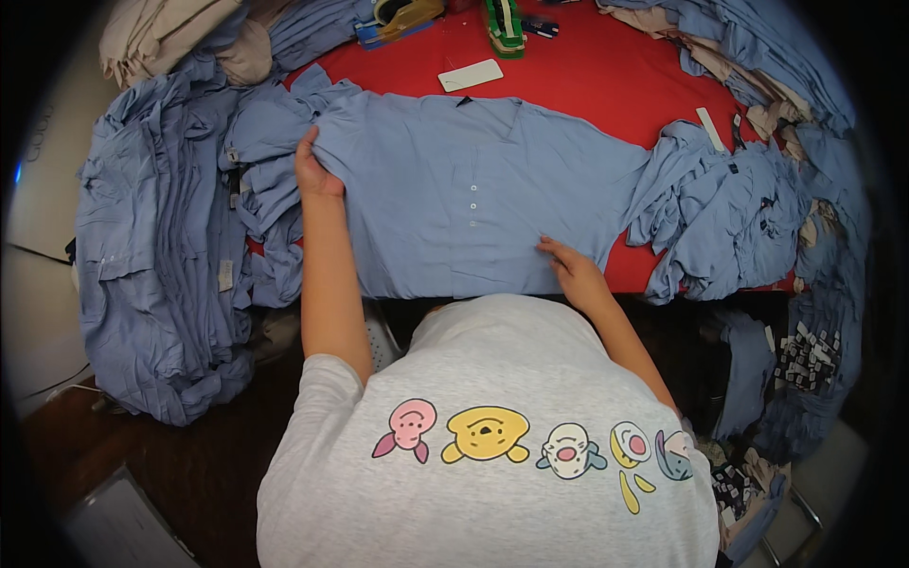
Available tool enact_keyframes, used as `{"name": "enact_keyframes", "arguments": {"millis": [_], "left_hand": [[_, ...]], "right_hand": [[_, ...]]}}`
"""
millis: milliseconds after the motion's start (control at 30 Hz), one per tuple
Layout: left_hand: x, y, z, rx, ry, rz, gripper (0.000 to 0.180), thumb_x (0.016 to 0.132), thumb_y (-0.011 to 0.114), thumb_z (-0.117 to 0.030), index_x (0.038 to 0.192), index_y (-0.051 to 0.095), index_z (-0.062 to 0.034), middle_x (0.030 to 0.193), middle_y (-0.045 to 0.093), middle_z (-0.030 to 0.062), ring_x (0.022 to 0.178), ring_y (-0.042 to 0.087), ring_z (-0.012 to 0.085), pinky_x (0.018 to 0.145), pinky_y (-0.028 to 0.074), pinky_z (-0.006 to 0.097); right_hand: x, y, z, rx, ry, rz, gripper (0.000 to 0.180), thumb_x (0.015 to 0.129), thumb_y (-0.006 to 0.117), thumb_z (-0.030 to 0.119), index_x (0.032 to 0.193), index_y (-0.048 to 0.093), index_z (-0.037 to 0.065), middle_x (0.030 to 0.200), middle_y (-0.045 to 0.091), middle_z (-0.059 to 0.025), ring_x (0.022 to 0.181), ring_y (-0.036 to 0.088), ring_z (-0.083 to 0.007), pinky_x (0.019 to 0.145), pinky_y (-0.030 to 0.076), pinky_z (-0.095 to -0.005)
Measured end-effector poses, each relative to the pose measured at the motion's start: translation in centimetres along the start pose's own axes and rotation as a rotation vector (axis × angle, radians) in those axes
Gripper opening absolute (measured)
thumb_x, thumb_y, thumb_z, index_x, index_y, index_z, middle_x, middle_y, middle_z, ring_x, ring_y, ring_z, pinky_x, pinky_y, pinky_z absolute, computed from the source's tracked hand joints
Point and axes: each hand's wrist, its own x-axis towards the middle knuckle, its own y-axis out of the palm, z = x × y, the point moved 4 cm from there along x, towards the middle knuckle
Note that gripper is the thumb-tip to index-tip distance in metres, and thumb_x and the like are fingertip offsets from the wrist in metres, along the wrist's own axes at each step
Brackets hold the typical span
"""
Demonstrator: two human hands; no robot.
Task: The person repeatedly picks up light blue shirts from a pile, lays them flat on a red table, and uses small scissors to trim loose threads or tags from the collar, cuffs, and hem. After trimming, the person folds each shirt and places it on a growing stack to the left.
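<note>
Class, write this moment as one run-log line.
left hand: at shirt edge; right hand: at shirt front; shirt: spread on red tabletop; blue garments: heaped both sides

the red surface gives room beyond the shirt, with garment piles blocking both sides.

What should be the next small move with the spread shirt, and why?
Perhaps straighten the left side of the blue shirt with the left hand: this hand is at that edge, creases show beside it, and the middle lies flatter.
</note>
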Motion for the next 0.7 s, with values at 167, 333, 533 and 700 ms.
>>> {"name": "enact_keyframes", "arguments": {"millis": [167, 333, 533, 700], "left_hand": [[-3.7, 7.8, -0.3, 0.475, 0.265, 0.051, 0.034, 0.089, 0.072, -0.016, 0.120, 0.066, -0.0014, 0.127, 0.069, 0.0157, 0.119, 0.066, 0.0315, 0.105, 0.050, 0.043], [-12.7, 12.4, 10.4, 1.532, 0.514, 0.853, 0.021, 0.080, 0.076, -0.013, 0.097, 0.067, -0.0049, 0.138, 0.066, 0.0164, 0.138, 0.053, 0.0328, 0.108, 0.045, 0.041], [-15.9, 5.9, 15.8, 1.567, -0.055, 0.816, 0.013, 0.083, 0.076, -0.008, 0.093, 0.069, -0.0040, 0.135, 0.067, 0.0131, 0.132, 0.057, 0.0305, 0.106, 0.046, 0.040], [-14.8, 5.6, 16.0, 1.395, -0.151, 0.488, 0.009, 0.091, 0.072, -0.006, 0.097, 0.069, -0.0004, 0.123, 0.071, 0.0100, 0.107, 0.065, 0.0164, 0.098, 0.050, 0.032]], "right_hand": [[-0.1, -1.8, 0.3, 0.256, 0.322, 0.025, 0.031, 0.107, 0.049, 0.015, 0.132, 0.065, 0.005, 0.116, 0.074, -0.0077, 0.074, 0.065, -0.0114, 0.069, 0.053, -0.0246], [0.3, -3.6, -4.8, 0.458, 0.307, -0.194, 0.031, 0.107, 0.049, 0.021, 0.124, 0.068, 0.003, 0.095, 0.073, -0.0074, 0.056, 0.050, -0.0072, 0.053, 0.043, -0.0236], [0.4, -7.5, -9.2, 0.436, 0.329, -0.360, 0.027, 0.100, 0.059, 0.018, 0.117, 0.069, 0.001, 0.096, 0.075, -0.0100, 0.061, 0.057, -0.0114, 0.057, 0.047, -0.0276], [2.3, -9.7, -7.2, -0.082, -0.009, -0.568, 0.037, 0.089, 0.068, 0.012, 0.126, 0.066, 0.008, 0.120, 0.070, -0.0112, 0.102, 0.070, -0.0291, 0.084, 0.054, -0.0370]]}}
